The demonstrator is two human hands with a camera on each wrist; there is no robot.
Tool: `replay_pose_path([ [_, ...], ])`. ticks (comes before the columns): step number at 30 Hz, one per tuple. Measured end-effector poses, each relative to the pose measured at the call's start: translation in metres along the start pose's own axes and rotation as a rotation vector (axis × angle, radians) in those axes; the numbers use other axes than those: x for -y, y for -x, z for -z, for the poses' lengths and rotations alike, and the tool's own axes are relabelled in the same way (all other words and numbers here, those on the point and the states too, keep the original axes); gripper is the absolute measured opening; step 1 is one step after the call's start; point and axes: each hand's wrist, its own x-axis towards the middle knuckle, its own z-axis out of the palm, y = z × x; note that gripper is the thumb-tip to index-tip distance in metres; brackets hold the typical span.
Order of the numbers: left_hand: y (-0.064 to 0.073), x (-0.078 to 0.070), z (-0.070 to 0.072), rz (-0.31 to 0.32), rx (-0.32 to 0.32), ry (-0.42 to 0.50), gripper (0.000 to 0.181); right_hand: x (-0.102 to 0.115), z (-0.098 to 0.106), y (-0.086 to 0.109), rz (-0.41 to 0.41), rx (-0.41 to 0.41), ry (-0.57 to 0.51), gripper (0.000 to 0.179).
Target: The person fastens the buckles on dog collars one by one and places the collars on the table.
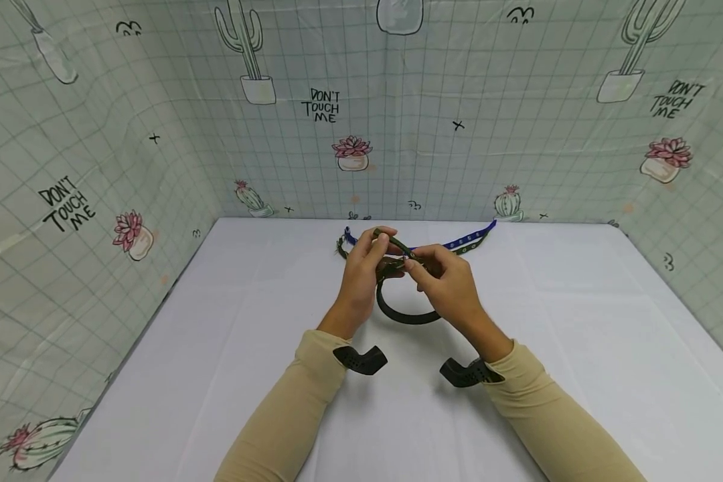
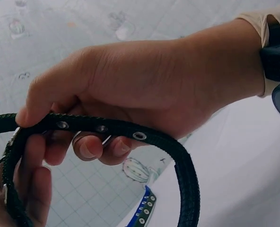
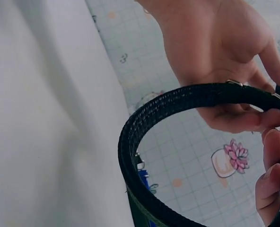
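Observation:
A dark green collar (image 1: 408,318), bent into a loop, is held up between both hands over the far part of the table. My left hand (image 1: 359,278) pinches its eyelet end between thumb and fingers; metal eyelets (image 2: 139,135) run along that stretch in the left wrist view. With thumb and fingertips, my right hand (image 1: 452,284) grips the collar at its metal buckle (image 2: 7,150). The loop hangs below the hands, and the right wrist view shows my right hand (image 3: 215,61) behind its upper side. Fingers partly hide the buckle.
Behind the hands, a blue strap (image 1: 466,239) and a green strap (image 1: 477,246), both with eyelets, lie together near the table's back edge. A white cloth covers the table (image 1: 265,301). Patterned fabric (image 1: 422,161) with cactus drawings stands at the back and both sides.

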Motion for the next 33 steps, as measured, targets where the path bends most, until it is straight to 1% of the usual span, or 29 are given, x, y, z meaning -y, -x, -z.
replay_pose_path([
  [7, -0.002, -0.002, -0.002, 0.013, 0.026, -0.037, 0.037, 0.001, 0.005, -0.003, -0.046, 0.019, 0.003, 0.016],
  [10, -0.003, -0.002, -0.003, 0.022, 0.032, -0.041, 0.035, 0.000, 0.007, -0.005, -0.065, 0.017, -0.028, 0.014],
  [13, -0.003, -0.001, -0.002, 0.034, 0.050, -0.069, 0.032, 0.000, 0.007, -0.005, -0.071, -0.008, -0.072, 0.012],
  [15, -0.002, 0.001, -0.001, 0.037, 0.072, -0.118, 0.032, 0.000, 0.007, -0.005, -0.071, -0.031, -0.112, 0.012],
  [20, 0.001, 0.007, -0.001, 0.028, 0.117, -0.274, 0.032, 0.000, 0.005, -0.004, -0.087, -0.083, -0.226, 0.015],
  [23, 0.003, 0.010, -0.003, 0.024, 0.108, -0.348, 0.031, 0.000, 0.005, -0.003, -0.101, -0.112, -0.278, 0.018],
  [25, 0.004, 0.011, -0.004, 0.024, 0.095, -0.378, 0.030, -0.001, 0.005, -0.004, -0.105, -0.123, -0.297, 0.020],
  [29, 0.005, 0.013, -0.007, 0.038, 0.077, -0.382, 0.030, -0.002, 0.005, -0.004, -0.093, -0.135, -0.283, 0.023],
  [33, 0.004, 0.013, -0.008, 0.064, 0.067, -0.374, 0.032, -0.002, 0.005, -0.004, -0.071, -0.173, -0.256, 0.026],
])
